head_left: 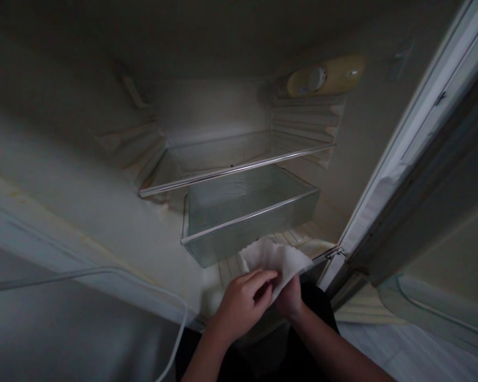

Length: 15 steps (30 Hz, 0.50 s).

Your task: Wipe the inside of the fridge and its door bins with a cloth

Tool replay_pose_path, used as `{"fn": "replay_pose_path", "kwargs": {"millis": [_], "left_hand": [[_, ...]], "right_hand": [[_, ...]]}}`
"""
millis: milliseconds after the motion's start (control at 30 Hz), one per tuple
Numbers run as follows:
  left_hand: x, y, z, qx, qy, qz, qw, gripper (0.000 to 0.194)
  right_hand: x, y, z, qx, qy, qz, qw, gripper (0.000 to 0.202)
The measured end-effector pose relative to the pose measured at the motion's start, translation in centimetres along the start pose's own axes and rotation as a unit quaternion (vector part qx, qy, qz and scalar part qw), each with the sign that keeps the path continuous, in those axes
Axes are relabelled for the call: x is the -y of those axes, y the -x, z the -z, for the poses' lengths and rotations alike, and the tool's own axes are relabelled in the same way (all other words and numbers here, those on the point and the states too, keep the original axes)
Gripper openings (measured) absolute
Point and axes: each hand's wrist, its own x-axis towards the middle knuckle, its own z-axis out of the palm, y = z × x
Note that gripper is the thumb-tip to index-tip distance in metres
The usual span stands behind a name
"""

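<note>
Seen from the head camera, a dim, open refrigerator compartment [219, 109] fills the middle, its pale walls yellowed in places. A glass shelf [239, 146] with a shiny front strip sits tilted above a clear crisper drawer [250, 223]. An open door [442, 244] stands at the right above a grey floor [418, 345], and a white cable [107, 270] loops across the lower left.

High on the right wall, a yellowish thermostat housing [344, 74] carries a white dial [316, 78]; its markings are too small to read.

Both forearms reach up from the bottom edge. A white cloth [276, 257] is at the hands, just in front of the drawer. The left hand [247, 300] is palm inward, fingers loosely curled against the cloth; whether they pinch it, I cannot tell. The right hand [290, 298] is partly behind the cloth, its fingers hidden.
</note>
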Motion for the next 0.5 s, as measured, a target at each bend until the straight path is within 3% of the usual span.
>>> {"fn": "replay_pose_path", "kwargs": {"millis": [100, 200, 400, 500], "left_hand": [[0.2, -0.3, -0.3, -0.089, -0.042, 0.0, 0.995, 0.063], [0.5, -0.5, -0.4, -0.15, -0.092, -0.008, 0.984, 0.079], [0.7, -0.8, 0.1, -0.201, -0.095, -0.033, 0.974, 0.022], [0.0, -0.6, 0.2, -0.198, -0.039, -0.023, 0.979, 0.018]], "right_hand": [[-0.2, 0.0, 0.2, 0.022, -0.003, -0.025, 0.999, 0.042], [-1.1, -0.1, 0.8, -0.031, 0.07, -0.014, 0.997, 0.037], [-2.1, -0.3, 1.4, -0.093, 0.076, -0.005, 0.993, 0.047], [-1.4, -0.5, 1.2, -0.099, 0.076, -0.007, 0.992, 0.056]]}}
